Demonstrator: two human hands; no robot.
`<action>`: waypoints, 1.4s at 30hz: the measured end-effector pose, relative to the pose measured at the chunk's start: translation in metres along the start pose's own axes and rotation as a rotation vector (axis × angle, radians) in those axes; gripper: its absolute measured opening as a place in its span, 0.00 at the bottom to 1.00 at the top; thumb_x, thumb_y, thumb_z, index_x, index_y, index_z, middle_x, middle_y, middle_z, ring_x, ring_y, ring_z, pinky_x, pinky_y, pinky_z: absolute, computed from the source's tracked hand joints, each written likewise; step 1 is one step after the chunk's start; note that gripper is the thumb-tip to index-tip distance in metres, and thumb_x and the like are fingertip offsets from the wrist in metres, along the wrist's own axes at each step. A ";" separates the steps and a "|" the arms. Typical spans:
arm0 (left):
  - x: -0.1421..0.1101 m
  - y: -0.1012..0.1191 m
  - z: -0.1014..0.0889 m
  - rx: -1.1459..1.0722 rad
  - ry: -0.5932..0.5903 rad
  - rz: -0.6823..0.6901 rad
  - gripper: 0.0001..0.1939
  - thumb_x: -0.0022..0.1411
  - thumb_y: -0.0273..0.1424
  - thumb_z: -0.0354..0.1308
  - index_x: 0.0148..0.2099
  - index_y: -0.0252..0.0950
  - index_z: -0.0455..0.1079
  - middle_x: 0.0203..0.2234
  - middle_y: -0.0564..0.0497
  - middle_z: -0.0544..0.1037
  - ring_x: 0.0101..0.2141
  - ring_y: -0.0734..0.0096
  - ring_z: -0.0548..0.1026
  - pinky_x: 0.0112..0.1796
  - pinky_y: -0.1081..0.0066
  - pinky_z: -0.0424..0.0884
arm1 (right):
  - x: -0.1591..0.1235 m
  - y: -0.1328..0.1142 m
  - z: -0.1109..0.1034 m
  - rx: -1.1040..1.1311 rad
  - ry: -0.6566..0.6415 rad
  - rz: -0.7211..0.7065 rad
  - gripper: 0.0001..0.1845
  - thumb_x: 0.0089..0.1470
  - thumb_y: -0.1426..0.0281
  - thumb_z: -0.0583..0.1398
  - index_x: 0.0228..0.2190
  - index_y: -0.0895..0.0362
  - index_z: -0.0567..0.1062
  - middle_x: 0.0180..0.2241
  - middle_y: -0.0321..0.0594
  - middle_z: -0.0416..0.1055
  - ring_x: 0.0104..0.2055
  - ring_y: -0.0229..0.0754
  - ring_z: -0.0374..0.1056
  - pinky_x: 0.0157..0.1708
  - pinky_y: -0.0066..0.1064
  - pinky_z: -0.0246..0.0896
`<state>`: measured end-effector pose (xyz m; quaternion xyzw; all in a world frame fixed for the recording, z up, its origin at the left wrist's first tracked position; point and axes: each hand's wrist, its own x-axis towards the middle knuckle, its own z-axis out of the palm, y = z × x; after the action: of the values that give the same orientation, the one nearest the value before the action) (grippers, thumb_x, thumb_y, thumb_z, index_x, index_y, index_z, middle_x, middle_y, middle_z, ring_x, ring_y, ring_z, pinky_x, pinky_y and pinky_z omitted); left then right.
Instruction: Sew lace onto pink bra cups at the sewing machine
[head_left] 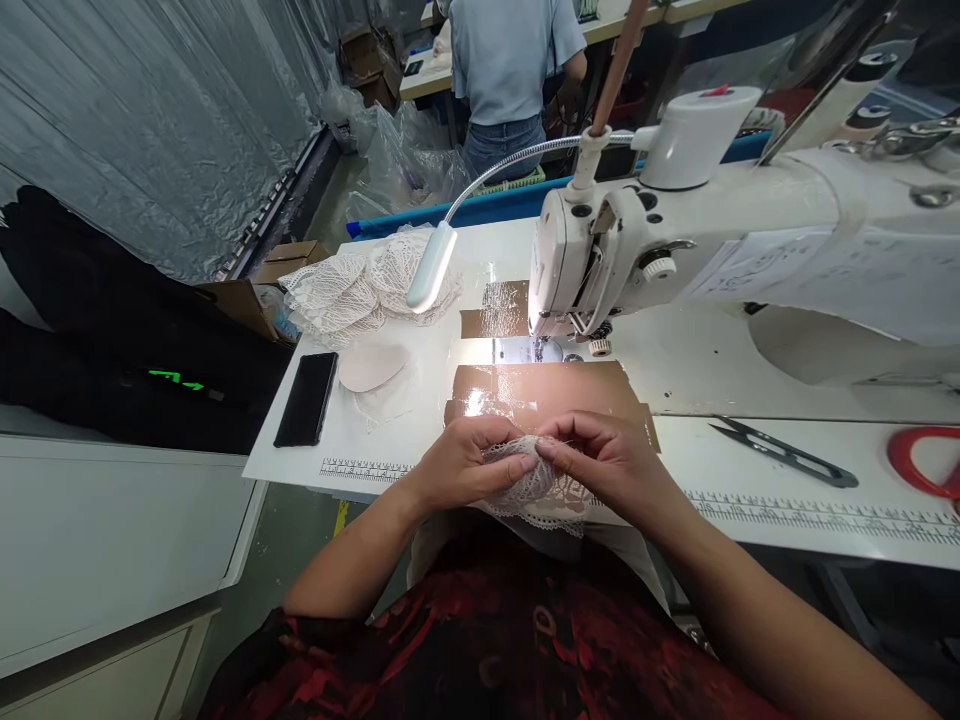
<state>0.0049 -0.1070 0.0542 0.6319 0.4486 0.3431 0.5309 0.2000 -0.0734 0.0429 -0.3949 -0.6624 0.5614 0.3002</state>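
Between my two hands, at the front edge of the sewing table, is a pale lace piece (529, 485) with a scalloped border hanging over the edge. My left hand (480, 460) pinches its left side between thumb and fingers. My right hand (592, 455) grips the upper right part, thumb and fingertips close together. The fingertips of both hands nearly meet. Just beyond them lies a brown taped sheet (547, 390) on the table. The sewing machine (577, 260) stands behind it, its needle area lit and apart from the lace.
Left on the table are a black phone (306, 400), a beige oval pad (373, 367) and a pile of white lace pieces (345, 290). Thread snips (784, 455) and red-handled scissors (919, 460) lie right. A lamp (433, 268) arches over the table. A person (510, 70) sits beyond.
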 end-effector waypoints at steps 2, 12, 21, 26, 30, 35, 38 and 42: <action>0.001 -0.001 -0.002 -0.072 -0.041 -0.044 0.13 0.58 0.38 0.59 0.35 0.31 0.72 0.26 0.51 0.70 0.27 0.76 0.67 0.29 0.76 0.63 | 0.000 0.000 -0.003 0.017 -0.031 0.016 0.12 0.52 0.60 0.61 0.27 0.56 0.76 0.25 0.37 0.72 0.25 0.36 0.64 0.23 0.27 0.59; 0.010 -0.012 0.012 -0.479 0.037 -0.190 0.15 0.52 0.38 0.65 0.27 0.31 0.69 0.19 0.56 0.66 0.21 0.82 0.61 0.24 0.77 0.58 | 0.004 0.009 0.000 0.230 -0.016 0.065 0.12 0.48 0.60 0.64 0.25 0.57 0.75 0.21 0.33 0.66 0.23 0.32 0.57 0.21 0.25 0.53; 0.015 -0.013 -0.043 -0.445 0.752 -0.210 0.10 0.51 0.35 0.62 0.30 0.34 0.66 0.21 0.57 0.70 0.22 0.76 0.67 0.27 0.75 0.63 | 0.004 0.024 -0.032 0.266 0.107 0.210 0.17 0.47 0.57 0.65 0.36 0.55 0.76 0.34 0.39 0.75 0.36 0.40 0.71 0.38 0.33 0.66; 0.046 -0.014 -0.053 0.829 0.699 0.076 0.15 0.61 0.33 0.52 0.23 0.36 0.61 0.19 0.53 0.65 0.25 0.72 0.65 0.29 0.71 0.60 | 0.010 0.017 -0.048 -0.159 0.156 0.061 0.13 0.54 0.60 0.59 0.37 0.54 0.76 0.35 0.42 0.76 0.36 0.43 0.70 0.34 0.33 0.64; 0.088 -0.036 -0.004 1.290 0.228 0.087 0.12 0.61 0.22 0.47 0.27 0.34 0.66 0.23 0.45 0.70 0.29 0.63 0.68 0.32 0.66 0.63 | 0.035 0.006 -0.050 -0.577 0.057 -0.063 0.12 0.57 0.67 0.54 0.36 0.52 0.77 0.38 0.39 0.76 0.39 0.45 0.69 0.35 0.34 0.62; 0.092 -0.042 0.034 1.348 0.067 0.111 0.12 0.63 0.23 0.46 0.32 0.29 0.69 0.25 0.42 0.71 0.29 0.60 0.69 0.30 0.63 0.64 | 0.057 0.016 -0.044 -0.846 -0.054 -0.063 0.17 0.58 0.73 0.49 0.39 0.54 0.76 0.37 0.41 0.75 0.40 0.44 0.67 0.36 0.32 0.58; 0.083 -0.031 0.026 1.332 0.013 0.135 0.14 0.65 0.28 0.45 0.33 0.30 0.70 0.26 0.43 0.72 0.29 0.61 0.70 0.34 0.61 0.66 | 0.059 0.026 -0.034 -1.007 -0.106 -0.121 0.16 0.56 0.77 0.49 0.36 0.57 0.76 0.35 0.42 0.72 0.37 0.42 0.65 0.33 0.31 0.55; 0.081 -0.024 0.002 1.098 0.008 0.129 0.16 0.68 0.32 0.44 0.36 0.33 0.71 0.33 0.45 0.75 0.35 0.66 0.73 0.37 0.67 0.70 | 0.058 0.033 -0.026 -1.234 -0.134 -0.119 0.16 0.56 0.78 0.50 0.40 0.59 0.75 0.36 0.43 0.71 0.36 0.44 0.64 0.33 0.34 0.52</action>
<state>0.0310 -0.0319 0.0264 0.8407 0.5240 0.0930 0.0996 0.1980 -0.0084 0.0131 -0.4220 -0.9029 0.0813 0.0052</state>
